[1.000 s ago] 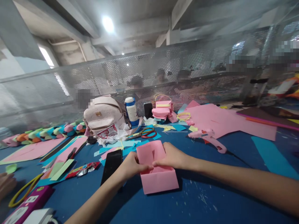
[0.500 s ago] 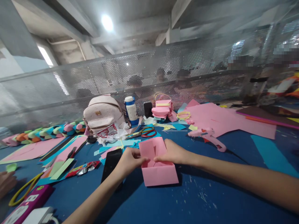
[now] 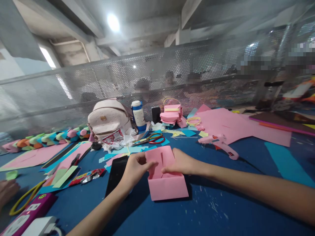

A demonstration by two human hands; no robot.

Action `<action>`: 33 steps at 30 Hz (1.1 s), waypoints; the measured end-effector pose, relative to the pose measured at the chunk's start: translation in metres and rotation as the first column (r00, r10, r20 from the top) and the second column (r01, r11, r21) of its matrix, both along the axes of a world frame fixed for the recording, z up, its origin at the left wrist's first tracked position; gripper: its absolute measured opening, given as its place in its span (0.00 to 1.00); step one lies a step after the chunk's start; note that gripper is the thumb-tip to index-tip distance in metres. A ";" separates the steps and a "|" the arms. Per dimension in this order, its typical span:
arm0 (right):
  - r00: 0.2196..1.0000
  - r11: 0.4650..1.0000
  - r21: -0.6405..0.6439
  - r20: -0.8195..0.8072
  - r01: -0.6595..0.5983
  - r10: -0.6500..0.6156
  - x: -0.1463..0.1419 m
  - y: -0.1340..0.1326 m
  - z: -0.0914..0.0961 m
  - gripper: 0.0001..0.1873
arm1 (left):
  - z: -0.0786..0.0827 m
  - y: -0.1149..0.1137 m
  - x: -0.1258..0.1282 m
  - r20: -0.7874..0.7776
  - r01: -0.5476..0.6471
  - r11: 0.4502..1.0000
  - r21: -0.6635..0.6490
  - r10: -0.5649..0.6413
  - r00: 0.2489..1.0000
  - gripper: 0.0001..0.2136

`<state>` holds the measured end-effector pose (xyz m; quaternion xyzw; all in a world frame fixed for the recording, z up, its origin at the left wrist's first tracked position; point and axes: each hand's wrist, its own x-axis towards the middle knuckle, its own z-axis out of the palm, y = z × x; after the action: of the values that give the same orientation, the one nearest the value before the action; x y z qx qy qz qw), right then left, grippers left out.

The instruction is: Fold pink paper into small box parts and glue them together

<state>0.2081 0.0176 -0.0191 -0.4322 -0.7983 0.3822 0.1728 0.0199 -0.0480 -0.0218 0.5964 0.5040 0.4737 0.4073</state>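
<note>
A pink paper box (image 3: 168, 188) with an open top stands on the blue table, one tall back flap raised. My left hand (image 3: 137, 167) grips its left wall, thumb inside and fingers outside. On the opposite side, my right hand (image 3: 183, 162) holds the right wall with the thumb reaching in. Part of the box's side walls is hidden by my fingers. Beside my left wrist lies a black phone (image 3: 116, 173). To the right of my right hand rests a pink glue gun (image 3: 219, 144) with a dark cord.
Behind the box lie scissors (image 3: 155, 139) and paper scraps (image 3: 130, 149). A backpack (image 3: 109, 114) and bottle (image 3: 138, 114) stand farther back. At left are a purple power strip (image 3: 29, 211), a snack wrapper (image 3: 87, 177) and another person's hand (image 3: 7, 193). Large pink sheets (image 3: 236, 126) lie at right.
The box has shifted slightly toward me, its front edge lower in view. My left thumb has lifted a little along the inside of the wall; my right hand stays on its side.
</note>
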 end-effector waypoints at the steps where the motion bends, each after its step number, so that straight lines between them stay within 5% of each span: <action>1: 0.999 0.999 -0.004 -0.012 -0.032 0.031 0.000 0.000 0.000 0.16 | 0.001 0.000 0.000 0.005 -0.005 1.000 0.008 0.005 1.000 0.11; 15: 0.999 0.996 0.076 0.012 -0.049 0.048 0.004 0.011 0.000 0.14 | -0.003 0.009 -0.009 0.049 0.002 0.995 -0.104 0.004 0.999 0.15; 21: 0.997 0.999 0.040 0.069 -0.033 0.031 0.002 0.001 0.005 0.15 | -0.008 0.005 -0.004 0.023 -0.021 1.000 -0.022 0.022 1.000 0.14; 27: 0.998 0.998 0.065 0.067 0.012 -0.016 0.003 -0.006 0.006 0.23 | -0.006 -0.003 -0.003 -0.187 -0.153 0.973 0.172 0.185 0.965 0.18; 33: 0.996 0.995 0.094 0.087 0.027 -0.035 0.005 -0.001 0.010 0.19 | -0.001 0.005 -0.009 -0.148 -0.087 0.991 0.104 0.102 0.984 0.20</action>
<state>0.2131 0.0168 -0.0091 -0.4525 -0.8154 0.3224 0.1629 0.0111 -0.0433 -0.0223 0.6256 0.5379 0.4691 0.3150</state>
